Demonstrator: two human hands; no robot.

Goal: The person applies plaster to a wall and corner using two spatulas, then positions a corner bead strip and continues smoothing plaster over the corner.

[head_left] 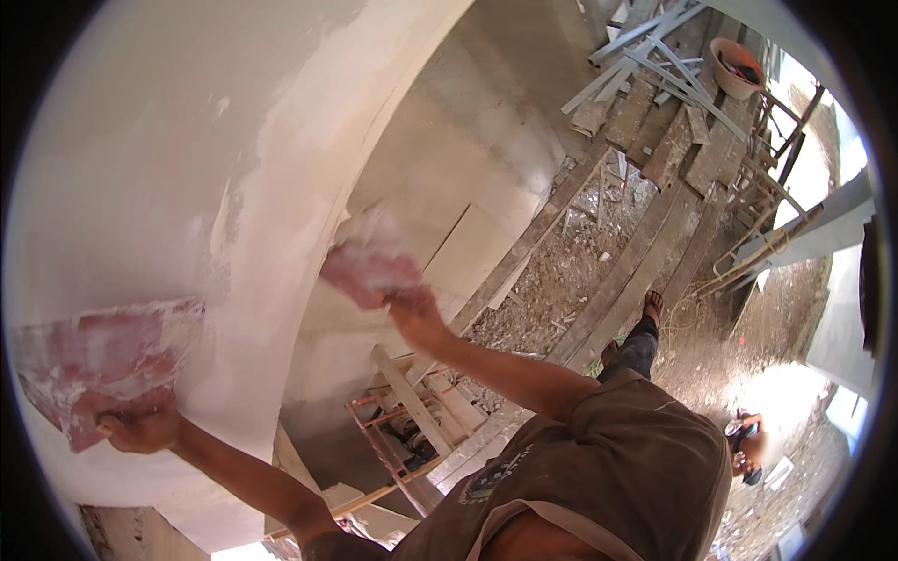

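Note:
My left hand (pixel 140 421) grips the edge of a wide, flat reddish plastering blade (pixel 103 346), smeared with white plaster. The blade lies in front of or against a pale plastered surface (pixel 215 187); whether it touches cannot be told. To the right, my right hand (pixel 412 307) is closed on a smaller reddish plastering blade (pixel 369 271), blurred by motion and coated in white. That second blade is near the curved edge of the plastered surface. Fresh, lighter patches show on the surface between the two blades.
Wooden planks (pixel 645 243) form a raised walkway, where my bare foot (pixel 653 304) stands. Metal strips (pixel 655 65) and a pinkish bucket (pixel 736 67) lie at its far end. A reddish metal frame (pixel 379 449) stands below my arms. Another person (pixel 745 449) is down at the lower right.

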